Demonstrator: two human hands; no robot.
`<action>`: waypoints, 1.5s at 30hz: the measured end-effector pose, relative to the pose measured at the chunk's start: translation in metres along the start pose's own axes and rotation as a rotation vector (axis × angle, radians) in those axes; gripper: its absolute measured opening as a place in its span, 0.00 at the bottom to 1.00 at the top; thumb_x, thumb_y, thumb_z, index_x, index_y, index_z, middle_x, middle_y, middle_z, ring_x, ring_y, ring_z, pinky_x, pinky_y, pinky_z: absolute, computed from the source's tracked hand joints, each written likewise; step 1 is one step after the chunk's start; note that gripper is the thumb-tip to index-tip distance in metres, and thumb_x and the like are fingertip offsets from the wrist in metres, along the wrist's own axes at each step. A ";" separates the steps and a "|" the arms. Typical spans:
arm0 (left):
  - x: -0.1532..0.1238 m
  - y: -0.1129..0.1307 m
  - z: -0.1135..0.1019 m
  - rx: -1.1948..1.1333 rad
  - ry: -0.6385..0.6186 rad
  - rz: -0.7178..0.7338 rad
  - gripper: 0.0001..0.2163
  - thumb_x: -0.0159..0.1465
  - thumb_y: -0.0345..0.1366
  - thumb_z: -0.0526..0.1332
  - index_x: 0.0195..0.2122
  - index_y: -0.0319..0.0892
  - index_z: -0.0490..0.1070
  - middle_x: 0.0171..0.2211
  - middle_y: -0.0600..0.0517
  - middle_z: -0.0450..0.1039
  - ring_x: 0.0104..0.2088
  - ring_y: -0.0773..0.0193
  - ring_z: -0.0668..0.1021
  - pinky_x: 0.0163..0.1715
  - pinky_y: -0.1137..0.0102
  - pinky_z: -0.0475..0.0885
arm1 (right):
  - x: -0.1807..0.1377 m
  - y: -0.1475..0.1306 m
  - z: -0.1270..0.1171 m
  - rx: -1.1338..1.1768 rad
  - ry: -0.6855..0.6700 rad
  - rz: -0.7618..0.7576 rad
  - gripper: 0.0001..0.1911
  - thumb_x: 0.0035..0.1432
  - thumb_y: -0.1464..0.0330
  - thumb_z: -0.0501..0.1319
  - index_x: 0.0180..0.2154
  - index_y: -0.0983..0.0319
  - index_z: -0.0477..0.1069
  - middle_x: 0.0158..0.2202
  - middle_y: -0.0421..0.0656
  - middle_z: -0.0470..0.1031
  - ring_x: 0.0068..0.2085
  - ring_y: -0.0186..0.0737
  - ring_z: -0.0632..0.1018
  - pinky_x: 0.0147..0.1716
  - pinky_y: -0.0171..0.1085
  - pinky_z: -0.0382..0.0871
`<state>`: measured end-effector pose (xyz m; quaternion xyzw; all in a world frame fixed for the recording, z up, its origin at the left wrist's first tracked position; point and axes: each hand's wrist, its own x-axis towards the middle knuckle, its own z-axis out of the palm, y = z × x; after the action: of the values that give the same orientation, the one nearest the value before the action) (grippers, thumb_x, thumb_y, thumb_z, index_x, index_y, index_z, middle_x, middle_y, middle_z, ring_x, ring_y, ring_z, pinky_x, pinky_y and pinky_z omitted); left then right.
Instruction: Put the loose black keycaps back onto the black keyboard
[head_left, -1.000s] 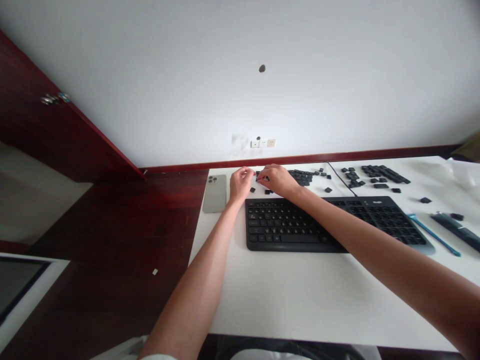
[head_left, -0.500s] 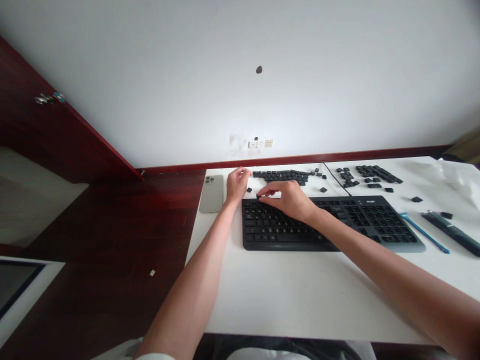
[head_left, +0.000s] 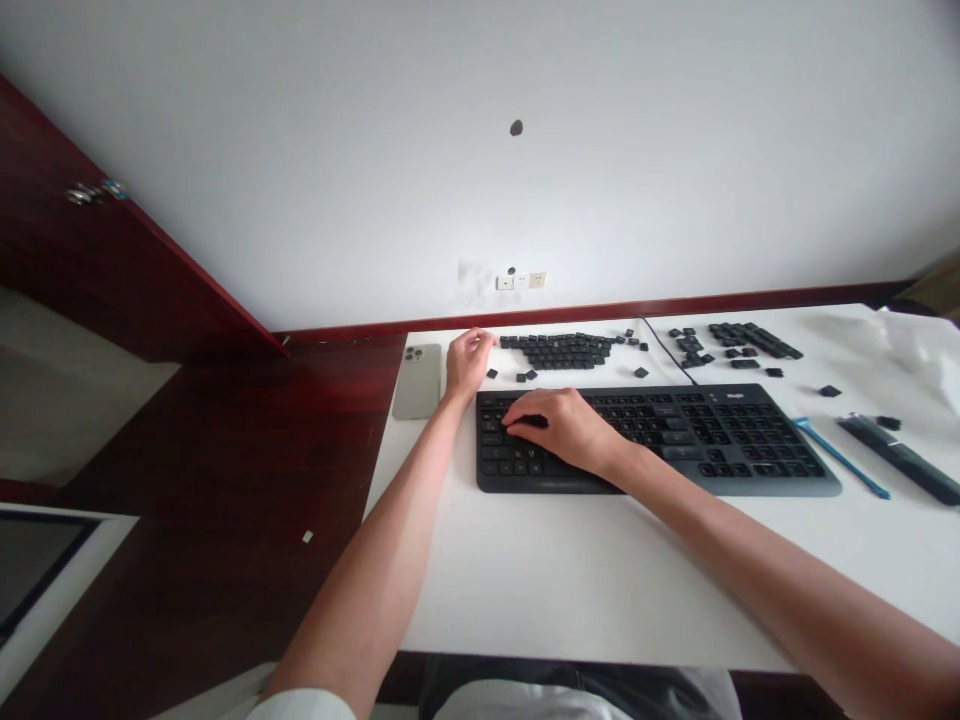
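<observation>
A black keyboard [head_left: 570, 487] lies across the white table, with several key positions lacking caps on its right side. Over the keyboard's left part is my right hand [head_left: 559, 425], thumb and fingers pinched together at the upper-left keys. Whatever is between those fingertips is hidden. Beyond the keyboard's top-left corner rests my left hand [head_left: 466, 362], its fingers closed near the end of a block of loose black keycaps [head_left: 566, 350]. I cannot make out whether it holds anything. Single keycaps lie close by, one [head_left: 492, 373] beside my left hand and two [head_left: 526, 376] behind the keyboard.
Left of my left hand lies a phone [head_left: 417, 382]. More loose keycaps [head_left: 754, 340] are grouped at the back right, near a dark cable [head_left: 667, 352]. A blue tool [head_left: 844, 458], a long dark object [head_left: 900, 460] and crumpled white plastic [head_left: 919, 350] lie to the right.
My right hand has moved from the keyboard's top edge down onto the upper-left keys. A dark keycap showed at its fingertips before. My left hand has stayed nearly in place.
</observation>
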<state>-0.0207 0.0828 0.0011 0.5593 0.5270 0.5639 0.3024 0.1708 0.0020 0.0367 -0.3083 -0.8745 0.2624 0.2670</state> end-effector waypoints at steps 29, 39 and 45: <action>-0.004 0.003 0.002 -0.021 0.009 -0.035 0.09 0.61 0.40 0.60 0.28 0.42 0.74 0.22 0.56 0.68 0.23 0.68 0.66 0.23 0.72 0.58 | -0.009 -0.040 0.016 -0.701 -0.204 -0.115 0.09 0.67 0.76 0.54 0.38 0.65 0.73 0.37 0.49 0.74 0.39 0.47 0.73 0.36 0.44 0.62; 0.002 -0.003 0.001 -0.025 0.014 0.014 0.09 0.61 0.38 0.59 0.27 0.42 0.74 0.24 0.55 0.71 0.24 0.67 0.68 0.26 0.72 0.60 | 0.020 -0.012 -0.031 -0.286 -0.103 -0.019 0.16 0.60 0.80 0.58 0.40 0.61 0.82 0.43 0.44 0.84 0.44 0.43 0.81 0.45 0.37 0.71; 0.001 -0.003 -0.001 0.024 0.013 -0.011 0.11 0.64 0.40 0.59 0.29 0.42 0.76 0.21 0.56 0.69 0.23 0.66 0.69 0.25 0.71 0.58 | 0.051 0.026 -0.082 -0.304 0.050 0.080 0.15 0.58 0.78 0.62 0.42 0.60 0.84 0.43 0.42 0.85 0.44 0.44 0.83 0.46 0.40 0.74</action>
<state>-0.0225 0.0848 -0.0016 0.5563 0.5387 0.5594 0.2957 0.1991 0.0788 0.0951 -0.3864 -0.8842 0.1297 0.2282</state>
